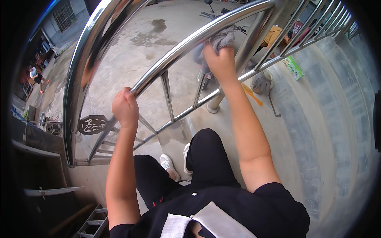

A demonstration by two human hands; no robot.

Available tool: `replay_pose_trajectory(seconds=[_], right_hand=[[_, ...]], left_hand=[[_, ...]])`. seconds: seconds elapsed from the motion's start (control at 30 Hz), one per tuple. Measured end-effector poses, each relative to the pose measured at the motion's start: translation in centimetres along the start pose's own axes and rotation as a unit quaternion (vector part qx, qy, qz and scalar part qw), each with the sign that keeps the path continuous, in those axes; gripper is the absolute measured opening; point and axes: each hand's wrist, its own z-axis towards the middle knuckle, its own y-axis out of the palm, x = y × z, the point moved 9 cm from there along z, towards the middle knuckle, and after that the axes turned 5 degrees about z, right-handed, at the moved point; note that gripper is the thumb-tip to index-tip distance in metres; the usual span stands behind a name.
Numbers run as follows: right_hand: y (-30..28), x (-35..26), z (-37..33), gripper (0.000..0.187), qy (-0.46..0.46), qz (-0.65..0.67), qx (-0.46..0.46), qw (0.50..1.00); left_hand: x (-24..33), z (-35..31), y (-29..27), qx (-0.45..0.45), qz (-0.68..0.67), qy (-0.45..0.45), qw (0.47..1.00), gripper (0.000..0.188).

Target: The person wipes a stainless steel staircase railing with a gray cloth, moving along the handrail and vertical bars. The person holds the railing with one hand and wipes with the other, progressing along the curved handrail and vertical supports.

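Half the hold looks like steadying: the left hand clamps the metal handrail, while the right hand clutches a gray cloth close beside it, seemingly bunched for grip.

My left hand is on the low end of the rail, left of the middle of the frame. My right hand is near the top, right of the middle, with the cloth in it, just under the rail. My shoes are below the middle, between my two arms. The steps fill the right side, and a packet lies on them at the upper right. A ladder is at the bottom left. A person is far off at the upper left, past the rail.
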Motion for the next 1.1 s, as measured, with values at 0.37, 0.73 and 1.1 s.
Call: replay_pose_trajectory(seconds=[0.37,0.73,1.1], right_hand=[[0.6,5.5,-2.7,0.012,-0.008,0.033,0.101,0.994],[2.5,15.2,-12.9,0.012,0.114,0.071,0.042,0.990],[2.8,16.0,-13.1,0.021,0.207,0.097,-0.001,0.974]], left_hand=[[0.2,0.0,0.0,-0.015,-0.008,-0.018,1.000,0.035],[0.4,0.0,-0.1,0.019,-0.005,0.033,0.999,0.032],[0.1,0.0,-1.0,0.098,0.019,0.039,0.994,0.027]])
